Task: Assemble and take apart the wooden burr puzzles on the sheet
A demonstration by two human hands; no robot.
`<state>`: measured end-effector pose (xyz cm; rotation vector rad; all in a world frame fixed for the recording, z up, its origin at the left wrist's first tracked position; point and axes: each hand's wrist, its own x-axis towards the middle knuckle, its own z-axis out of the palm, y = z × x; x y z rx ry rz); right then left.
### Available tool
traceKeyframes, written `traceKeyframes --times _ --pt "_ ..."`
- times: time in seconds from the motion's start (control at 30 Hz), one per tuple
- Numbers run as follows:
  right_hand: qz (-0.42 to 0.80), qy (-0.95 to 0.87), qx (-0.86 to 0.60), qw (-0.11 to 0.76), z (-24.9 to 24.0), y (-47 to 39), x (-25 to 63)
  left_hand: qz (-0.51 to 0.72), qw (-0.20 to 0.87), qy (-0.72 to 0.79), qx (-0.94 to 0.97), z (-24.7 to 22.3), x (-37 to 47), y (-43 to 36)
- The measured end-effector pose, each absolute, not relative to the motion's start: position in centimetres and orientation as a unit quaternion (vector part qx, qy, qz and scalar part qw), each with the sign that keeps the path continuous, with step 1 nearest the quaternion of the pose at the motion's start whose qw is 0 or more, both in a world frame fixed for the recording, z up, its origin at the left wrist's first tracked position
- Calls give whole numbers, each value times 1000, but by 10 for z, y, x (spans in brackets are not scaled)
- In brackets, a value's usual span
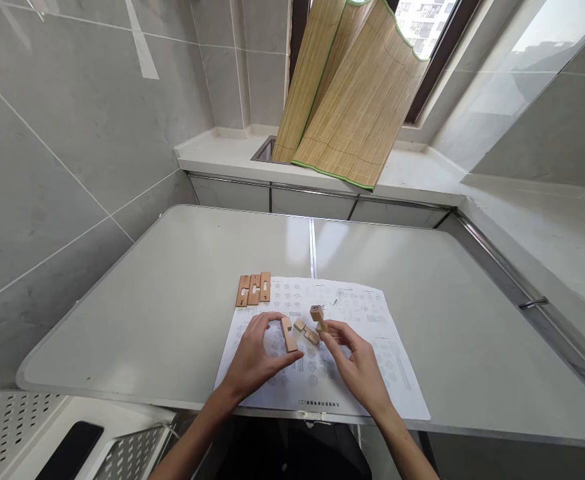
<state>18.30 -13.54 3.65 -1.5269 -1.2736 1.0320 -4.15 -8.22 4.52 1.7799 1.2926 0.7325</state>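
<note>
My left hand (pixel 259 350) holds a notched wooden block (pixel 289 335) by its two ends, between thumb and fingers, over the printed sheet (pixel 322 393). Pinched in my right hand (pixel 355 357) is another wooden piece (pixel 317 313), tilted, its square end pointing up. Between the hands, small notched wooden pieces (pixel 311 336) lie on the paper. Three flat wooden plates with slots (pixel 255 289) rest side by side at the sheet's upper left corner. My right fingers partly hide the piece they hold.
The sheet lies on a white folding table (pixel 172 300) with a metal seam in the middle. A dark phone (pixel 72 451) is on a white perforated surface at the lower left. Behind the table, a bamboo mat (pixel 352 100) hangs over the counter (pixel 412 170) by the window.
</note>
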Motion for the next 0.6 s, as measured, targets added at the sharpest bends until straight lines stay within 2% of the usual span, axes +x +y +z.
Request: traceKeyframes --times 0.1,0.23,0.43,0.6 --pt "311 -540 -663 415 20 -129 196 286 306 488 766 33 -37 -83" --pt "218 -595 -681 367 4 -125 202 268 249 487 793 20 -30 -80" --pt "210 -624 -665 353 -2 -128 188 252 217 488 807 9 -24 -74" --pt "226 -645 -635 360 -3 -131 178 225 232 462 826 12 -25 -72"
